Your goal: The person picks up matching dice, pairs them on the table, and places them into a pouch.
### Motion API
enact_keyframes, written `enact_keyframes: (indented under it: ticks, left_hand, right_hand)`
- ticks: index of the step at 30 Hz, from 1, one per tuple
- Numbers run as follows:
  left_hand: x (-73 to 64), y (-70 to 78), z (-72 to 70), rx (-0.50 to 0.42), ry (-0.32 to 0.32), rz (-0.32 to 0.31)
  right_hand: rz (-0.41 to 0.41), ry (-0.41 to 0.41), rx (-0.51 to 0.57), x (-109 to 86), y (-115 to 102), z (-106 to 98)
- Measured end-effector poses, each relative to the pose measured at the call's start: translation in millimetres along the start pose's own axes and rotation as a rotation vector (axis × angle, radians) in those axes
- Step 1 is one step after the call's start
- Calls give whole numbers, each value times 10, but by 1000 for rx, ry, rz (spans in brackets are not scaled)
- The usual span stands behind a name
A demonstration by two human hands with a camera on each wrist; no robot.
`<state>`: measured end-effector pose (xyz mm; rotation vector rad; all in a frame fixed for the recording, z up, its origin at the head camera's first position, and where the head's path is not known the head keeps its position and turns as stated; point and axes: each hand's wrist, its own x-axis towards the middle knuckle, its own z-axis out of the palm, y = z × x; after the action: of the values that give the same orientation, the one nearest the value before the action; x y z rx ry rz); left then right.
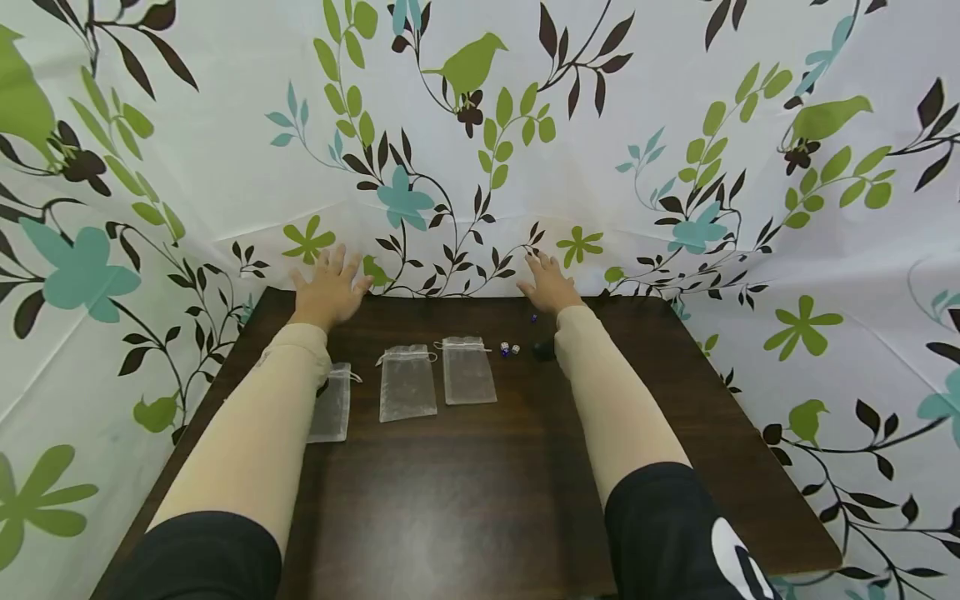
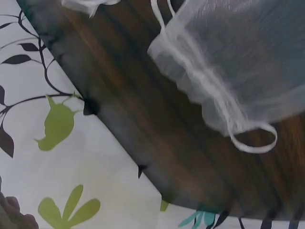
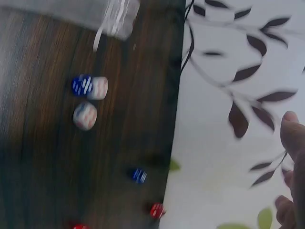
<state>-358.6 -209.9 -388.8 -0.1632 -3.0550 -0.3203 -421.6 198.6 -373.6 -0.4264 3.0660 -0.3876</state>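
Note:
My left hand reaches over the table's far left part with fingers spread, holding nothing. Below its wrist lies a white sheer drawstring pouch, partly covered by the forearm. Two similar pouches, a middle pouch and a right pouch, lie flat beside it. My right hand stretches over the far edge, fingers extended, with nothing in it. Near it on the table are small dice: a blue die, a white die, another blue die and a red die.
The dark wooden table has its far edge against a white cloth printed with leaves and birds. In the right wrist view, a second white die touches a blue one, and another red die shows at the bottom edge.

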Motion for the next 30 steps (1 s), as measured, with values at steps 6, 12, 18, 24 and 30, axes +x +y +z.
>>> enact_keyframes:
  ticks: [6, 12, 18, 24, 30]
  left_hand:
    - [-3, 72, 98, -69, 59, 27]
    - [4, 126, 176, -82, 95, 33]
    - [27, 229, 332, -139, 81, 67]
    - [65, 302, 468, -164, 94, 126]
    - [86, 401, 537, -148, 78, 208]
  right_hand:
    - [-107, 16, 55, -20, -160, 142]
    - [-183, 39, 115, -3, -287, 279]
    - [-207, 17, 185, -12, -266, 508]
    - [-218, -32, 240, -19, -262, 712]
    - [-193, -101, 278, -36, -281, 866]
